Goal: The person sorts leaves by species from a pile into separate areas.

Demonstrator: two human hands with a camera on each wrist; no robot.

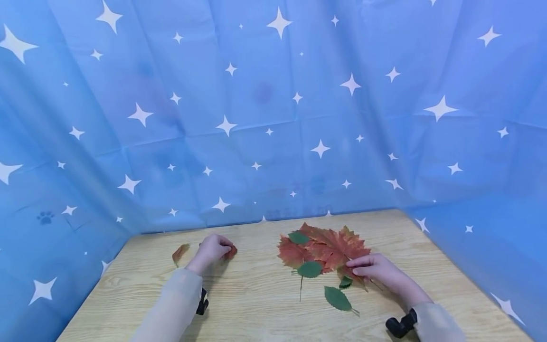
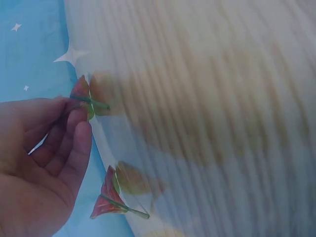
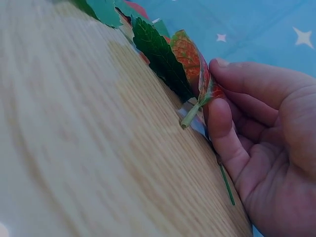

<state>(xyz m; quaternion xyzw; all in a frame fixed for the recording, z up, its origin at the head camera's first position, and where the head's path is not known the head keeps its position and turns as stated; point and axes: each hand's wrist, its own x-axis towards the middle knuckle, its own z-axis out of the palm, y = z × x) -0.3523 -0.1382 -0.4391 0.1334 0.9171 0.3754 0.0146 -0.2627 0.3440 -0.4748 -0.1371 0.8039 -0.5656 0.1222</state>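
On the left side of the table, my left hand (image 1: 212,249) pinches a small reddish leaf (image 1: 231,252) between thumb and fingers; its green stem shows in the left wrist view. A similar red-brown leaf (image 1: 180,254) lies just left of that hand. Toward the right, large red-orange maple-like leaves (image 1: 333,249) lie overlapped in a pile. My right hand (image 1: 378,270) pinches a red-and-green leaf (image 3: 186,54) at the pile's right front edge, beside a dark green leaf (image 3: 160,59). The fingers partly hide both held leaves.
Green leaves lie on and before the pile, one (image 1: 337,298) nearest the front, another (image 1: 309,269) over a long stem. The wood-grain table (image 1: 248,304) meets a blue star-patterned curtain (image 1: 256,142) at its back and sides.
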